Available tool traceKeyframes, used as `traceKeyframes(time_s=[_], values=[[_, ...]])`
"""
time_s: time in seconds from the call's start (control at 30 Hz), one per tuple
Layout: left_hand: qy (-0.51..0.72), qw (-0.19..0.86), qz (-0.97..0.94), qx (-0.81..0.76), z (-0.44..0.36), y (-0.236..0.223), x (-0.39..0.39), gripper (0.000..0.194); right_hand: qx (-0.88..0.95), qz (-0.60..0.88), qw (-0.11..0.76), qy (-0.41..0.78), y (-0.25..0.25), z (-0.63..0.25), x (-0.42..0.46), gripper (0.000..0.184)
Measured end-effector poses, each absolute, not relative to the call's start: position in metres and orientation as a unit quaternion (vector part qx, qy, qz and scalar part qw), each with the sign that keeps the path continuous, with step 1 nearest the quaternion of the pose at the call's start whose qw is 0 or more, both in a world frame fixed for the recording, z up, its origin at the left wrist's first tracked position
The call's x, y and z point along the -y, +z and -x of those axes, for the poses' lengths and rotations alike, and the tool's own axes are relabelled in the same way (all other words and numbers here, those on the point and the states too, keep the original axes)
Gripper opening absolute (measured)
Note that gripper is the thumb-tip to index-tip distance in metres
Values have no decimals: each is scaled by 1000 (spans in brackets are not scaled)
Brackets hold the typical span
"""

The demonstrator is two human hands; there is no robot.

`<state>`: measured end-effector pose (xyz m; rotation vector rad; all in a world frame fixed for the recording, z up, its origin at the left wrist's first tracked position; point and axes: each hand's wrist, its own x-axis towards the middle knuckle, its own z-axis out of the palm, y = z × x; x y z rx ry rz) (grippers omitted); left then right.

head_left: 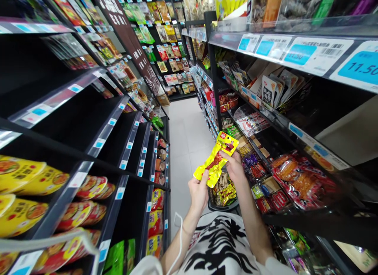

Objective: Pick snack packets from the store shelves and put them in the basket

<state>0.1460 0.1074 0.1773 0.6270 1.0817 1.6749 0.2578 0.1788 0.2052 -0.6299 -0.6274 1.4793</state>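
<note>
Between my two hands I hold up a yellow snack packet (pixel 213 161) with a red label at its upper end and a brown food picture along it. My left hand (pixel 198 190) pinches its lower end, thumb on the front. Higher up, my right hand (pixel 233 164) grips the other side, its thumb also on the front. Just below the packet, close to my body, is a dark basket (pixel 211 202) holding yellow packets (pixel 225 193) and lighter wrapped snacks; my right forearm hides part of it.
Shelves with price tags (pixel 310 54) line the right side, stocked with red bagged snacks (pixel 304 184) and small white packets (pixel 269 90). On the left are dark shelves (pixel 97 129) and yellow bags (pixel 26 176). Pale tiled floor (pixel 183 129) runs to a back wall of hanging packets (pixel 171 50).
</note>
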Motion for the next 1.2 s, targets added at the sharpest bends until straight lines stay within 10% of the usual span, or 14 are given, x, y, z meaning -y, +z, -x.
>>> traceKeyframes(time_s=[0.47,0.83,1.2], values=[[724,342,-270,-535,-136,163,-112,35,354,382,687,507,209,-252,-177,38],[584,-50,-720,-370,-127,170,-91,36,320,216,503,774,228,-235,-159,68],[469,-83,-835,-275,-128,178,-90,27,284,274,488,778,237,-260,-166,75]])
